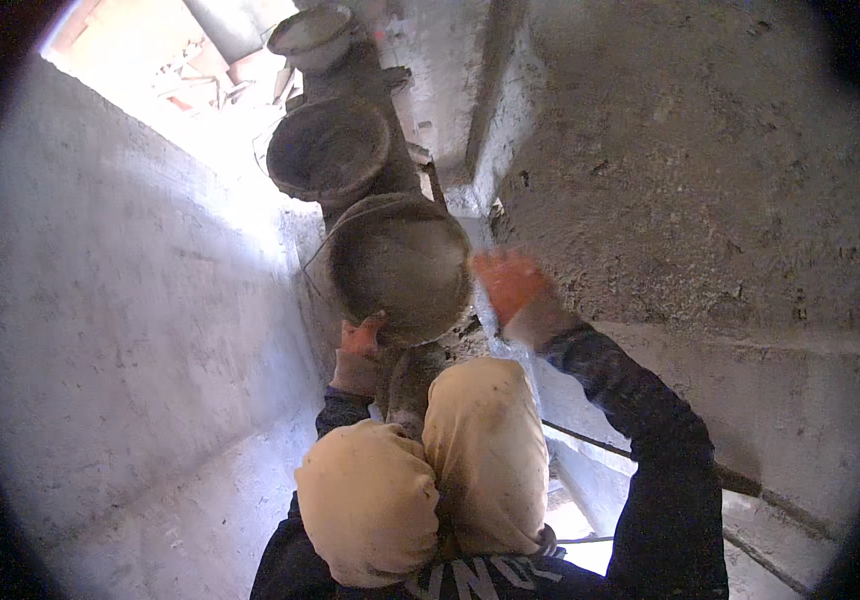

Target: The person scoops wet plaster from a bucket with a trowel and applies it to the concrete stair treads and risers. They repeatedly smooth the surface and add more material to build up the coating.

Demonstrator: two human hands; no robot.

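Directly in front of me, above my knees, a round dark bucket (342, 268) stands with its mouth facing up. A grey, muddy-looking mass fills part of its inside. My left hand (360, 336), in an orange and pale work glove, is closed on the near left part of the bucket's rim, thumb over the edge. On the opposite side, my right hand (512, 288), gloved the same way, is at the right rim, its fingertips by the edge. Motion smears its fingers, so its grip is unclear. A thin wire handle hangs at the bucket's left.
Beyond it stand a second dark bucket (386, 152) and a third bucket (322, 58), in a line away from me. A smooth grey wall (140, 290) rises on the left; a rough plastered wall (690, 200) is on the right. Bright light enters at upper left.
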